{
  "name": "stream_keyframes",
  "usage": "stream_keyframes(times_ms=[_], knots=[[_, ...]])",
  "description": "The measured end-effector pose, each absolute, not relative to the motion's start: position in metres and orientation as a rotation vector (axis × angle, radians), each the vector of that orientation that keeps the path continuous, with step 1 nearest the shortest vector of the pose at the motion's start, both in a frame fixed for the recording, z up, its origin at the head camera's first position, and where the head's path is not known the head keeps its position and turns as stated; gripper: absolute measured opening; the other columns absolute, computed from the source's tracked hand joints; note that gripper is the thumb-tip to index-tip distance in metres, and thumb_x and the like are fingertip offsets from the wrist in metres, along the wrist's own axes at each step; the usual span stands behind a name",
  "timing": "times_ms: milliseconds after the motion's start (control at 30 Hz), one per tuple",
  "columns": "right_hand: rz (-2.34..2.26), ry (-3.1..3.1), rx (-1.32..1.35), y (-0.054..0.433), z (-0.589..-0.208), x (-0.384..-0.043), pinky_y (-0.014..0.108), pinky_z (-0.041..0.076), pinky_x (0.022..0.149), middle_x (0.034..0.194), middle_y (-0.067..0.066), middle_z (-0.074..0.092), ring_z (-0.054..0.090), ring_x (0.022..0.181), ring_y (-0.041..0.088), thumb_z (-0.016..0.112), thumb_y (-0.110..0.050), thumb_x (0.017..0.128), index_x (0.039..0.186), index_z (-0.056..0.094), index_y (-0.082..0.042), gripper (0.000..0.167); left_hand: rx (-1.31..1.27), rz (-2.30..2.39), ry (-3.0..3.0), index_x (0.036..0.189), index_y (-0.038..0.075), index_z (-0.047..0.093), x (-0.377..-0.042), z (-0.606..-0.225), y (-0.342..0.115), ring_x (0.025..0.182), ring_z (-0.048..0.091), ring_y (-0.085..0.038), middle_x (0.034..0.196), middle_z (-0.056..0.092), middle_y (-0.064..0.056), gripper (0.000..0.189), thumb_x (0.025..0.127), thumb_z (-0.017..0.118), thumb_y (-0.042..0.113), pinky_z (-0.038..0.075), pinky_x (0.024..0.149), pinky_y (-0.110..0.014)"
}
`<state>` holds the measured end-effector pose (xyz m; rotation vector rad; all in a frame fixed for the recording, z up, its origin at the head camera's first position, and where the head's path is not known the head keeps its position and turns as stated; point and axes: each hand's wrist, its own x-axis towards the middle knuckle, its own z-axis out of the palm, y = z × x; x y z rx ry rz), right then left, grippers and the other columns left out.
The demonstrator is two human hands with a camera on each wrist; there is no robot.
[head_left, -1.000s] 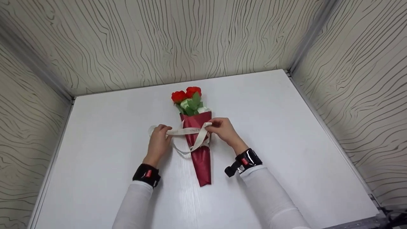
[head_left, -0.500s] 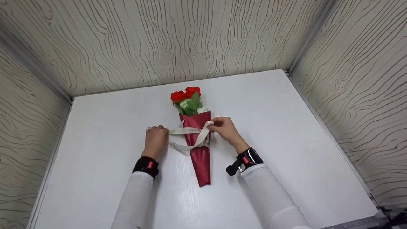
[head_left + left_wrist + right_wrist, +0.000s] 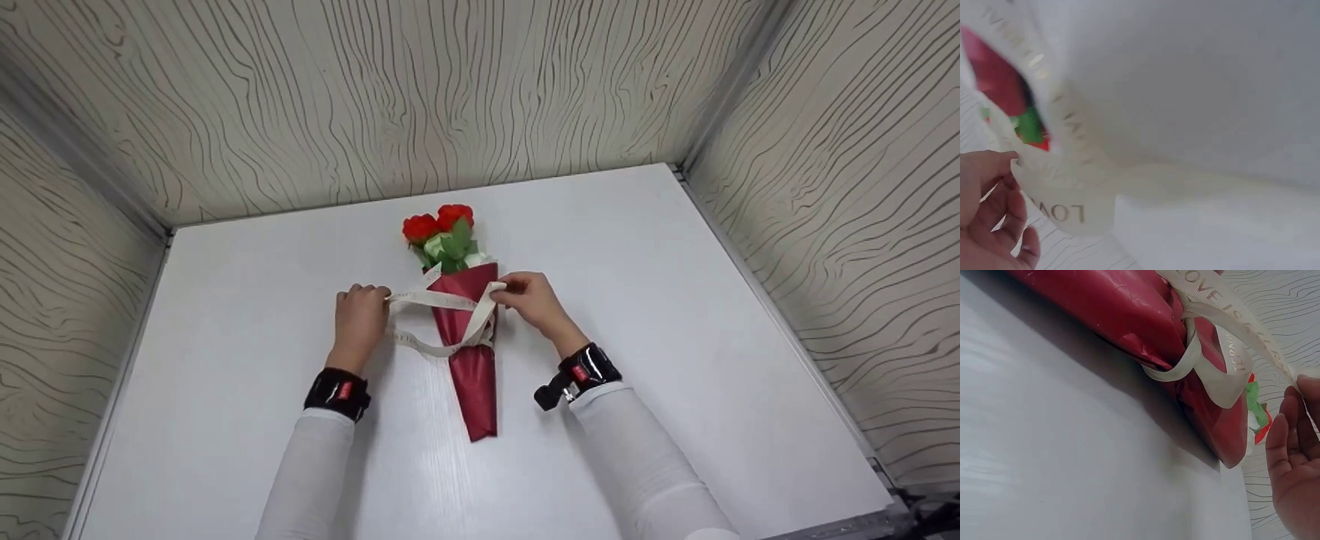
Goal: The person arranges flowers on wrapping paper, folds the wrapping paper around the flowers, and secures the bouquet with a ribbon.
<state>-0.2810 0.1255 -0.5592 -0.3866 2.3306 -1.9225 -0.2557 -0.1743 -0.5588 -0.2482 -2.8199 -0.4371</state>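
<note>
A bouquet of two red roses (image 3: pixel 438 223) with green leaves lies on the table in dark red wrapping paper (image 3: pixel 474 390). A cream ribbon (image 3: pixel 433 299) with printed lettering loops round the wrap's middle. Left of the bouquet, my left hand (image 3: pixel 361 321) pinches the ribbon between thumb and forefinger, as the left wrist view shows. At the wrap's upper right edge, my right hand (image 3: pixel 533 304) pinches another stretch of ribbon, raised off the paper. Lettering on the ribbon (image 3: pixel 1207 292) reads "LOVE IS" in the right wrist view. The knot's details are partly hidden.
The white table (image 3: pixel 667 315) extends around the bouquet on all sides. Wood-grain patterned panels (image 3: pixel 420 97) stand behind it and at both sides. Dark cables (image 3: pixel 934 514) sit at the lower right corner.
My left hand has moved a little left and up, drawing ribbon away from the bouquet. A ribbon end now shows by the wrap's top left edge. The right hand has barely moved.
</note>
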Motion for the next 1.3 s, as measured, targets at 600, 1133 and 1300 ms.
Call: stream_keyframes(times_ms=[600, 1133, 1300], knots=[[-1.769, 2.341, -0.313, 0.127, -0.527, -0.282, 0.021, 0.042, 0.055, 0.07, 0.001, 0.061, 0.054, 0.065, 0.015, 0.07, -0.001, 0.087, 0.101, 0.066, 0.015, 0.022, -0.06, -1.215, -2.738, 0.099, -0.005, 0.072, -0.194, -0.489, -0.168, 0.07, 0.066, -0.019, 0.083, 0.07, -0.012, 0.013, 0.091, 0.065, 0.002, 0.055, 0.061, -0.032], [-1.762, 2.354, -0.284, 0.126, -0.549, -0.296, 0.021, 0.042, 0.054, 0.069, -0.002, 0.061, 0.054, 0.065, 0.017, 0.074, -0.007, 0.085, 0.096, 0.071, 0.003, 0.016, -0.348, -1.678, -2.825, 0.091, -0.004, 0.071, -0.159, -0.482, -0.125, 0.05, 0.061, -0.013, 0.063, 0.064, -0.002, 0.011, 0.089, 0.062, 0.002, 0.053, 0.05, -0.028], [-1.756, 2.361, -0.305, 0.125, -0.547, -0.295, 0.021, 0.042, 0.053, 0.068, -0.002, 0.061, 0.055, 0.066, 0.022, 0.074, -0.008, 0.084, 0.095, 0.071, 0.003, 0.015, -0.509, -1.741, -2.834, 0.09, -0.005, 0.07, -0.158, -0.502, -0.106, 0.05, 0.061, -0.013, 0.063, 0.064, -0.002, 0.012, 0.091, 0.059, 0.001, 0.052, 0.048, -0.027]])
